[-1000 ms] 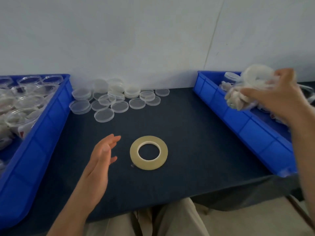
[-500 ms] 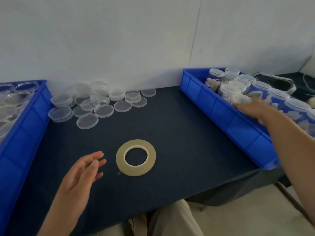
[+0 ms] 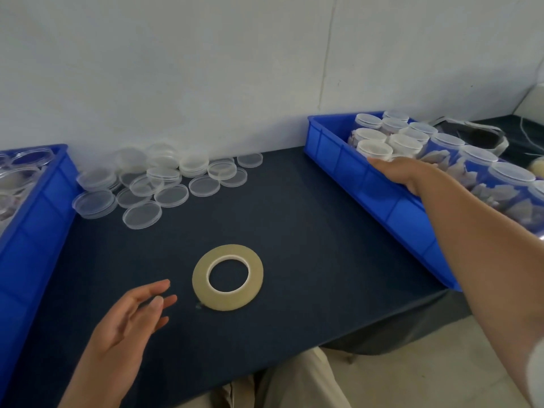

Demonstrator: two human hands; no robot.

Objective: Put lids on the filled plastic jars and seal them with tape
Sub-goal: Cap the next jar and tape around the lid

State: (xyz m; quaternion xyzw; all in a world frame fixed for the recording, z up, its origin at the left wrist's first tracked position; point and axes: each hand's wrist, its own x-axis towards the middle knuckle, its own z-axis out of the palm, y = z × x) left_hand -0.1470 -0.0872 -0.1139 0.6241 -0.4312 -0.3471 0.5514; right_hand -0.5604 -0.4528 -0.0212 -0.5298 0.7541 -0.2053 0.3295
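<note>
Here: left hand (image 3: pixel 129 316) grip loose, empty, beside tape roll (image 3: pixel 227 277); right hand (image 3: pixel 403 172) flat, empty, over blue bin (image 3: pixel 338 154).

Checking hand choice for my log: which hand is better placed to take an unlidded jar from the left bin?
Left. The left hand hovers open, nearer the left bin; the right hand is across at the right bin of lidded jars.

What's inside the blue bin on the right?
Clear jars with lids on, holding pale pieces. The right hand hangs over the bin's near wall and covers whatever lies beneath it; the bin floor is hidden by the jars.
</note>
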